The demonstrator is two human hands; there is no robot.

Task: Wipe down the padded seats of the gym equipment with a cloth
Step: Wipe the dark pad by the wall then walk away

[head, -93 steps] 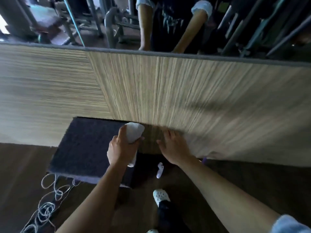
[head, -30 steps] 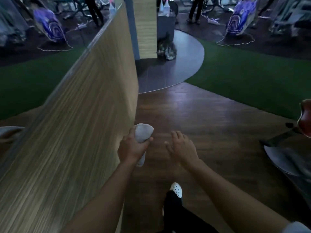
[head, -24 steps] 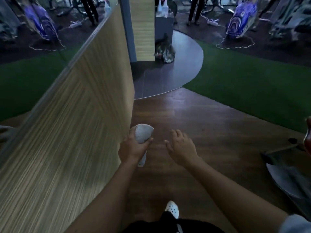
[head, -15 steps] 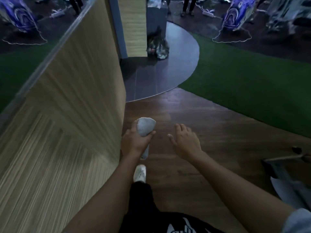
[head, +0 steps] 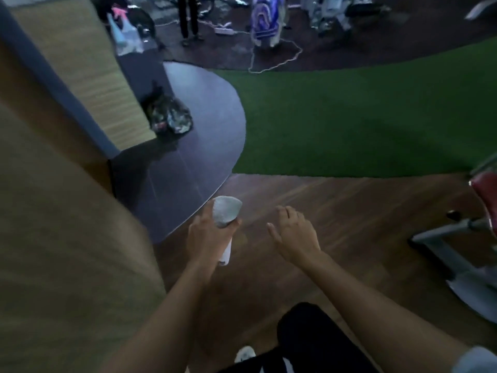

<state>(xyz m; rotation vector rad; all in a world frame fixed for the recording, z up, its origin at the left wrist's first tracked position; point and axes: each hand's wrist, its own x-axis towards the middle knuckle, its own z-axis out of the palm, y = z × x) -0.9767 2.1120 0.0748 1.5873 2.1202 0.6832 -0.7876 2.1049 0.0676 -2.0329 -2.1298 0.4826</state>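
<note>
My left hand (head: 208, 236) is closed around a bunched white cloth (head: 226, 215), held out in front of me over the wooden floor; one end sticks up above my fingers and the other hangs below my palm. My right hand (head: 294, 234) floats beside it, empty, fingers spread and palm down. At the right edge stands a piece of gym equipment with a grey metal frame (head: 454, 254) and a red padded part (head: 486, 191), well to the right of both hands.
A wood-panelled wall (head: 53, 238) fills the left side. Ahead lie a dark rounded platform (head: 188, 146) with a bag (head: 168, 117) on it, green turf (head: 349, 119), and more machines and a standing person (head: 188, 17) far back. My dark trouser leg and white shoe (head: 244, 354) show below.
The view has swung away from the panelled wall and dark mat toward the open gym floor. I have walked forward along the wall; the cloth stays in my left hand and the right stays empty.
</note>
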